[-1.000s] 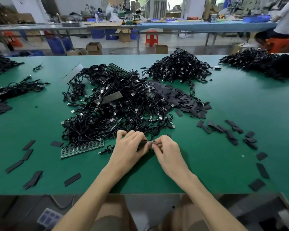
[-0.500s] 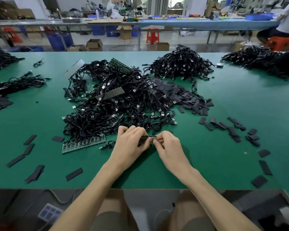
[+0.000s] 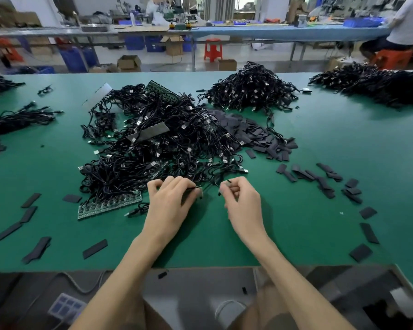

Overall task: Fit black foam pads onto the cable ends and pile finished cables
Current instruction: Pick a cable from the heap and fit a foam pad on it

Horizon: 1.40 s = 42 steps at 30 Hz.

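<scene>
Two hands work low in the centre of the frame, set apart from each other. Left hand (image 3: 169, 206) grips a black foam pad (image 3: 188, 193) in curled fingers. Right hand (image 3: 243, 201) pinches a small piece (image 3: 225, 186) between thumb and forefinger; its nature cannot be told. Tangled cable pile (image 3: 153, 148) lies just above both hands on the green table (image 3: 320, 222). Foam pad heap (image 3: 260, 136) adjoins the pile's right side. Second cable pile (image 3: 250, 91) sits at upper centre, apart.
</scene>
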Tool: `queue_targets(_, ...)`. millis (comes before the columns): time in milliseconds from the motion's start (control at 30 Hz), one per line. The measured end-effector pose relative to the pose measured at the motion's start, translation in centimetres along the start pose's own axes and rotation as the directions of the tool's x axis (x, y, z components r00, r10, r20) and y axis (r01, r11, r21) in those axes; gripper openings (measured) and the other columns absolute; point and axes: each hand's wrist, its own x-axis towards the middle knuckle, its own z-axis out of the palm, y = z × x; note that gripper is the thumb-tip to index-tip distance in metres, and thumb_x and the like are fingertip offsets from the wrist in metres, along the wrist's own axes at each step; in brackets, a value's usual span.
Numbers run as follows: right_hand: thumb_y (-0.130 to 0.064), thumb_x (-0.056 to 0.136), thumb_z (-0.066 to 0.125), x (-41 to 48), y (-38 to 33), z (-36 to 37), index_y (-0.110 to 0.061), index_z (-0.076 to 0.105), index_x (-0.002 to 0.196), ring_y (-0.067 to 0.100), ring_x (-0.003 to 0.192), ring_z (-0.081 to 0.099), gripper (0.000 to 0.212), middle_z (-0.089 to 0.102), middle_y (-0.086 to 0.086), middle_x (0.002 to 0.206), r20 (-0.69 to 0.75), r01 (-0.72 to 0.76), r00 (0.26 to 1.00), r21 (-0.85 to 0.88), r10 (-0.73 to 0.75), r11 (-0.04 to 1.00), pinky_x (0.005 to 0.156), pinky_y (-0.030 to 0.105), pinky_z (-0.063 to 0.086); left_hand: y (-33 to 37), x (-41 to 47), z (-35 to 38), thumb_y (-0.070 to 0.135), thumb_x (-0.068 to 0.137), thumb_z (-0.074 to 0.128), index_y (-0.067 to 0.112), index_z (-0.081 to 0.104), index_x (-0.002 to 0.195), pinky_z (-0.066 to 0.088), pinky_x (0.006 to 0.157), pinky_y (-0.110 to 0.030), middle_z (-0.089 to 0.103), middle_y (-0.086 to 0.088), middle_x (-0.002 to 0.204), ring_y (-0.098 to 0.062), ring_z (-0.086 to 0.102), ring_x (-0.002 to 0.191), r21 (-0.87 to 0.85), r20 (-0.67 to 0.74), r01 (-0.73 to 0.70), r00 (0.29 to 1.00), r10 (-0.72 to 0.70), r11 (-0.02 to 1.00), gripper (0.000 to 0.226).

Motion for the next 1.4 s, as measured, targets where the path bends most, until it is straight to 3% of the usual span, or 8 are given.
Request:
queue_targets(133, -0.023, 0.104, 0.058, 0.3, 0.6, -1.2, -0.019, 0.061, 0.097, 0.005, 0.062, 0.056, 0.009, 0.064, -0.001, 0.08, -0.22, -0.123, 0.958, 0.275, 0.187, 0.954, 0.057, 0.029, 0.048, 0.2, -0.6, -0.5, 0.05, 0.092, 0.067, 0.028, 0.057, 0.085, 0.027, 0.09, -0.036, 0.059, 0.018, 0.087, -0.011, 0.051, 0.086, 0.1, 0.016, 0.026, 0.999, -0.027, 0.995, 0.025)
queue_targets(300, -0.021, 0.106, 0.053, 0.1, 0.5, -1.5, -0.026, 0.059, 0.098, 0.009, 0.08, 0.06, 0.012, 0.066, -0.009, 0.094, -0.385, -0.042, 0.903, 0.366, 0.192, 0.93, 0.063, 0.025, 0.048, -0.1, -1.1, -1.4, 0.024, 0.087, 0.075, 0.016, 0.054, 0.086, 0.028, 0.092, -0.042, 0.057, 0.002, 0.106, -0.025, 0.054, 0.102, 0.316, 0.008, 0.118, 0.992, -0.127, 0.941, 0.023)
queue_targets(467, -0.011, 0.107, 0.049, 0.4, 0.4, -1.6, -0.019, 0.057, 0.101, 0.01, 0.101, 0.066, 0.013, 0.072, -0.013, 0.114, -0.4, -0.008, 0.897, 0.411, 0.188, 0.912, 0.075, 0.026, 0.058, 2.4, -1.0, -0.9, -0.011, 0.074, 0.066, 0.015, 0.06, 0.102, 0.026, 0.097, -0.04, 0.053, -0.002, 0.118, -0.026, 0.047, 0.115, 0.252, 0.101, 0.131, 0.982, -0.161, 0.959, 0.039)
queue_targets(633, -0.009, 0.107, 0.048, 0.3, 0.7, -1.6, -0.02, 0.057, 0.103, 0.013, 0.098, 0.07, 0.014, 0.074, -0.003, 0.099, -0.401, 0.007, 0.898, 0.422, 0.179, 0.907, 0.072, 0.027, 0.054, 5.4, 1.1, 1.4, 0.016, 0.099, 0.058, 0.019, 0.059, 0.135, 0.022, 0.109, -0.03, 0.053, 0.006, 0.143, -0.016, 0.045, 0.134, -0.024, 0.309, -0.14, 0.94, 0.14, 0.99, 0.036)
queue_targets(800, -0.009, 0.106, 0.051, 0.6, 0.9, -1.6, -0.026, 0.066, 0.105, 0.014, 0.098, 0.069, 0.022, 0.071, -0.003, 0.098, -0.421, 0.032, 0.891, 0.429, 0.169, 0.903, 0.077, 0.031, 0.057, 6.2, 1.8, 4.4, 0.037, 0.106, 0.044, 0.021, 0.052, 0.145, 0.027, 0.113, -0.035, 0.035, 0.004, 0.157, -0.017, 0.036, 0.141, -0.047, 0.385, -0.12, 0.914, 0.129, 0.992, 0.043)
queue_targets(1100, -0.013, 0.106, 0.053, 0.7, 1.1, -1.7, -0.034, 0.072, 0.112, 0.011, 0.088, 0.065, 0.029, 0.068, -0.002, 0.088, -0.377, 0.019, 0.914, 0.413, 0.152, 0.91, 0.075, 0.026, 0.057, 6.4, 1.8, 2.1, 0.034, 0.102, 0.058, 0.017, 0.056, 0.1, 0.041, 0.09, -0.032, 0.055, 0.002, 0.108, -0.02, 0.047, 0.105, 0.017, 0.369, -0.031, 0.929, 0.022, 0.999, 0.018)
queue_targets(1333, -0.017, 0.101, 0.064, 0.6, 1.3, -1.4, -0.025, 0.067, 0.103, 0.011, 0.091, 0.071, 0.008, 0.075, -0.006, 0.089, -0.325, -0.033, 0.922, 0.477, 0.211, 0.878, 0.077, 0.031, 0.053, 6.5, 2.5, 1.2, 0.01, 0.1, 0.052, 0.013, 0.058, 0.118, 0.05, 0.083, -0.044, 0.064, -0.004, 0.108, -0.026, 0.056, 0.1, 0.033, 0.361, 0.003, 0.932, -0.015, 0.999, 0.02)
queue_targets(1400, -0.02, 0.099, 0.068, 0.6, 1.3, -1.3, -0.029, 0.068, 0.094, 0.013, 0.091, 0.072, 0.01, 0.076, -0.007, 0.088, -0.301, -0.029, 0.936, 0.456, 0.185, 0.89, 0.08, 0.033, 0.054, 6.3, 2.4, 1.6, 0.007, 0.097, 0.06, 0.012, 0.066, 0.113, 0.052, 0.085, -0.036, 0.068, 0.0, 0.104, -0.017, 0.06, 0.096, -0.171, 0.353, 0.13, 0.933, -0.062, 0.977, 0.018)
